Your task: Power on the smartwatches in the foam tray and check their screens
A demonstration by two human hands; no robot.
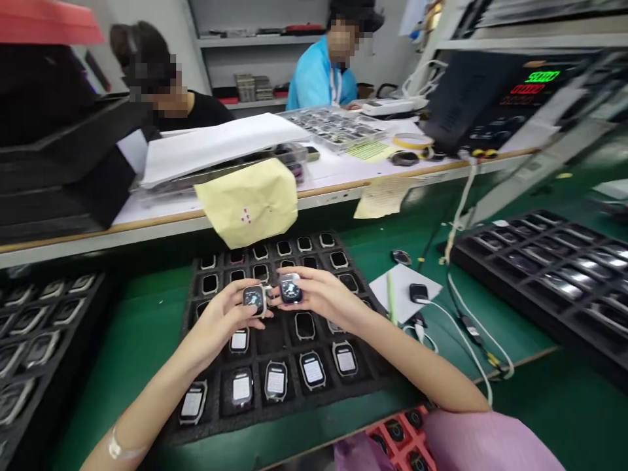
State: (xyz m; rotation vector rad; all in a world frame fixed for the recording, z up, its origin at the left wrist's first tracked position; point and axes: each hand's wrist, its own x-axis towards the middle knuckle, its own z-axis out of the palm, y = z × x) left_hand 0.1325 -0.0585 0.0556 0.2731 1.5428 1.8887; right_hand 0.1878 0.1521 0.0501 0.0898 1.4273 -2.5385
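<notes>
My left hand (230, 307) is closed on a silver-edged smartwatch body (254, 300) without a strap, its lit face turned up. Right beside it, my right hand (314, 291) grips a second smartwatch body (291, 288), dark-edged, also with a lit dial. Both are held over a black foam tray (210, 418) of square pockets. In its front rows, several watches such as this one (277, 381) show white screens with text. The watches farther back have dark screens, and my hands and forearms hide part of the tray.
Foam trays of watches stand at left (73, 340) and right (520, 294). A charging puck (418, 292) with white cable lies on paper. A shelf edge (324, 196) with a yellow note (250, 203) crosses behind; two people sit beyond. A red tray (397, 432) is near my lap.
</notes>
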